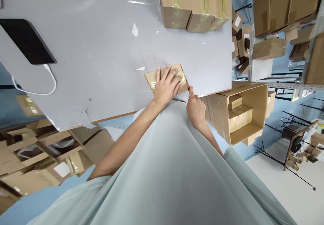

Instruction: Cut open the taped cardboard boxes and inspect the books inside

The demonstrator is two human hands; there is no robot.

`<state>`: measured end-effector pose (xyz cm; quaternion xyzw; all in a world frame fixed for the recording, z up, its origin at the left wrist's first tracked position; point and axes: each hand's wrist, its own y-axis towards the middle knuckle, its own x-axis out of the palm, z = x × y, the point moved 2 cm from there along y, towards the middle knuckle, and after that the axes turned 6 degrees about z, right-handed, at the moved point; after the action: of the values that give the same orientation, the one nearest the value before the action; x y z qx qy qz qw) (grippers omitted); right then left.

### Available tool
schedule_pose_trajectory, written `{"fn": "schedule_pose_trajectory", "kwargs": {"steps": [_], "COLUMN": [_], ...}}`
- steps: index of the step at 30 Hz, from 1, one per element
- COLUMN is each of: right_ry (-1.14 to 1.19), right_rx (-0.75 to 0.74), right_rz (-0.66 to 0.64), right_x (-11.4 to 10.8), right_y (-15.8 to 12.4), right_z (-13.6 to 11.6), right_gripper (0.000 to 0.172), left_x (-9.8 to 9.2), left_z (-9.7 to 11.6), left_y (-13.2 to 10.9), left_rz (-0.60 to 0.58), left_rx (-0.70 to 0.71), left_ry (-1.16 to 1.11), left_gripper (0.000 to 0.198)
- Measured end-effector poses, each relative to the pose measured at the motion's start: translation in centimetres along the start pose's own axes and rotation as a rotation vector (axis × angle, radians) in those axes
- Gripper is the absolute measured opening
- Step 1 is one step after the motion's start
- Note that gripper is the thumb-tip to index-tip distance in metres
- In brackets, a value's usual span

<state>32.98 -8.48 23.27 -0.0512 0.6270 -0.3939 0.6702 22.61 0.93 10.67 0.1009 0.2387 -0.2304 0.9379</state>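
A small flat cardboard box [151, 78] with shiny clear tape lies on the grey tabletop near its front edge. My left hand [165, 86] rests flat on top of it, fingers spread. At the box's right end my right hand [196, 108] is closed round a red utility knife [188, 88], index finger stretched along it. Only the knife's red front part shows, close against the box's edge; most of its handle is hidden in my hand.
Taped cardboard boxes [194, 7] stand at the table's back right. A black phone [27, 42] with a white cable [55, 84] lies at left. An open carton [260, 113] holding smaller boxes is beside the table's right edge. More cartons [50, 150] crowd the lower left.
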Motion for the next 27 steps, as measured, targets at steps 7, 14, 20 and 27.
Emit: {"fn": "schedule_pose_trajectory", "kwargs": {"steps": [7, 14, 20, 27], "right_ry": [0.043, 0.165, 0.205, 0.124], "right_rx": [0.009, -0.040, -0.066, -0.076], "right_rz": [-0.106, 0.035, 0.049, 0.009], "right_x": [-1.7, -2.4, -0.2, 0.1], "right_y": [-2.2, 0.3, 3.2, 2.1], "right_z": [1.2, 0.4, -0.7, -0.7], "right_gripper": [0.070, 0.071, 0.076, 0.081], "left_x": [-0.5, -0.7, -0.7, -0.6], "left_z": [-0.1, 0.2, 0.3, 0.0], "left_y": [0.0, 0.0, -0.1, -0.2], "left_rz": [-0.033, -0.017, -0.016, -0.017], "left_rx": [0.024, -0.001, -0.002, 0.000], "left_ry": [0.011, 0.024, 0.036, 0.071], "left_gripper": [0.032, 0.038, 0.038, 0.036]}}
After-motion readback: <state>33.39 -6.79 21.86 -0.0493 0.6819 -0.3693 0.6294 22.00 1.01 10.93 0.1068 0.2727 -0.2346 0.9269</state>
